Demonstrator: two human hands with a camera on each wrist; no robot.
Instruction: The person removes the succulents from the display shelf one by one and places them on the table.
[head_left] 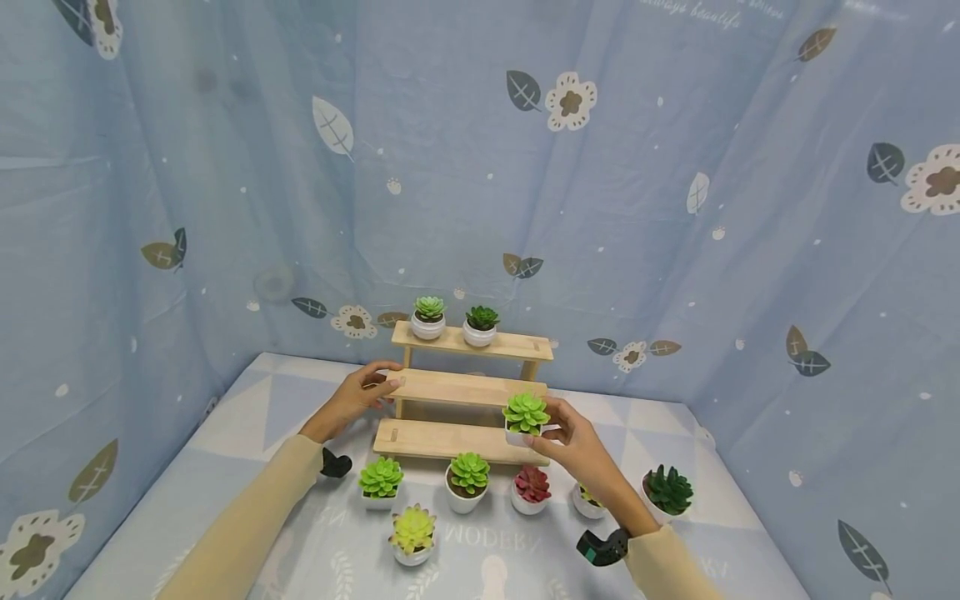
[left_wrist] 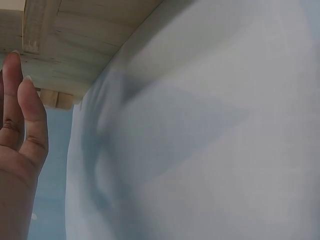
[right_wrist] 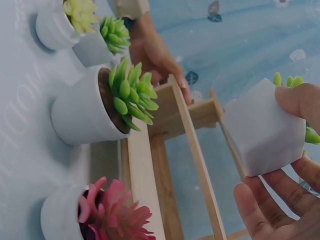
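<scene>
Bright green rosette succulent [head_left: 527, 412] in an angular white pot [right_wrist: 265, 132]: held raised near the right end of the three-tiered pale wooden stand [head_left: 450, 440]. Tabletop [head_left: 637, 425]: carries other green, yellowish and red succulents in white pots [head_left: 468, 475]; keep the right forearm clear of them. Stand: the left grip [head_left: 356, 400] holds the left end of its middle tier [head_left: 468, 387]; use this contact to brace it. Right grip [head_left: 572, 437]: pinches the pot walls between thumb and fingers, which suits the apparent step of setting it on a tier. Level the base, lower squarely, release gently. Pot: smooth, flat-sided, unmarked where visible. Foliage: plump, pointed leaves [right_wrist: 312, 136] in overlapping layers, spreading past the rim.
</scene>
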